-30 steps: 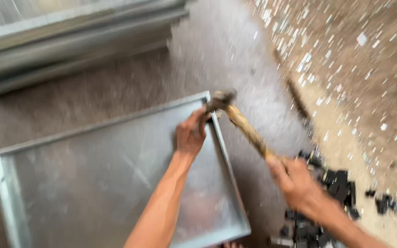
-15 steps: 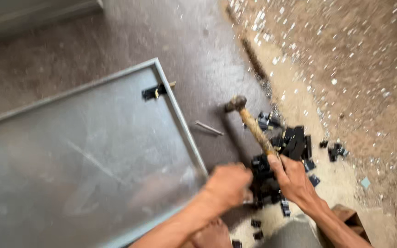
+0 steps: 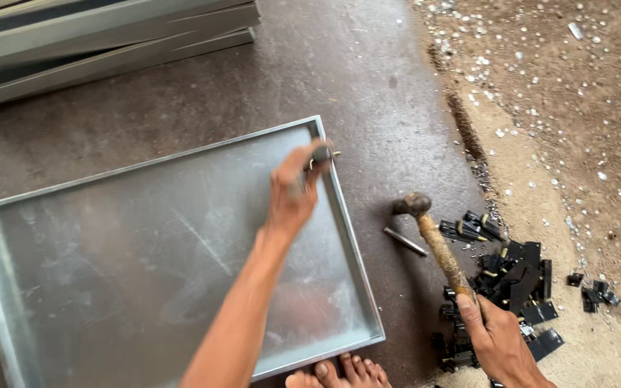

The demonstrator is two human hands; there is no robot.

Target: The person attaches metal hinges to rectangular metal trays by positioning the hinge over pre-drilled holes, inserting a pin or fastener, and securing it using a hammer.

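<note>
A shallow grey sheet-metal tray (image 3: 109,259) with raised rims lies on a dark floor. My left hand (image 3: 292,194) reaches across it to the far right rim and pinches a small black fitting (image 3: 322,154) against that rim. My right hand (image 3: 497,341) grips the wooden handle of a hammer (image 3: 433,241). Its metal head (image 3: 412,205) hangs just above the floor, to the right of the tray and apart from it.
A short metal pin (image 3: 405,241) lies on the floor by the hammer head. A pile of small black fittings (image 3: 504,276) sits at the right. Stacked metal panels (image 3: 95,43) are at top left. Dirt ground with pebbles (image 3: 569,108) runs along the right. My toes (image 3: 343,373) show below.
My left hand went from the pile near my right hand up to the tray's far right rim, now on the black fitting. The hammer stays raised to the right of the tray.
</note>
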